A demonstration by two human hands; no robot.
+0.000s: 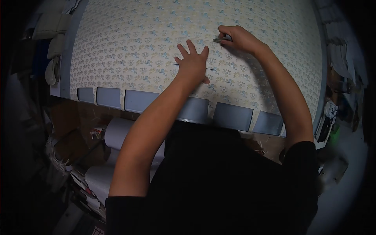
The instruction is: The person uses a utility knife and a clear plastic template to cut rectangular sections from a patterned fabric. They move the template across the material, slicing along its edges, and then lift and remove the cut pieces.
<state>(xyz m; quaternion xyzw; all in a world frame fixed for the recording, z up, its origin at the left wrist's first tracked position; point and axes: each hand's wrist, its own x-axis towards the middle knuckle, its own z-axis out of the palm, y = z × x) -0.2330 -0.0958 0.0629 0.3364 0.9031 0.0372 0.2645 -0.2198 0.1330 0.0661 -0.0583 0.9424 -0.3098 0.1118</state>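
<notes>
A cream sheet with small blue and tan motifs (pixel 129 43) lies spread over a grey-blue table (pixel 141 100). My left hand (pixel 192 64) rests on it, fingers spread and pressing flat. Beneath that hand a thin dark straight line, like a slit, runs across the sheet and shows on both sides. Farther up and to the right, my right hand (pixel 239 38) is closed around a small dark tool with a pointed metal tip (pixel 222 38). Its tip touches the sheet, at the end of a faint line; its exact kind is too small to make out.
Several rectangular cut-outs along the sheet's near edge bare the tabletop. Pale rolls (pixel 119 133) sit below the table at left. Folded cloth-like bundles (pixel 55 47) are beyond the left edge, and mixed items (pixel 329 113) lie past the right edge.
</notes>
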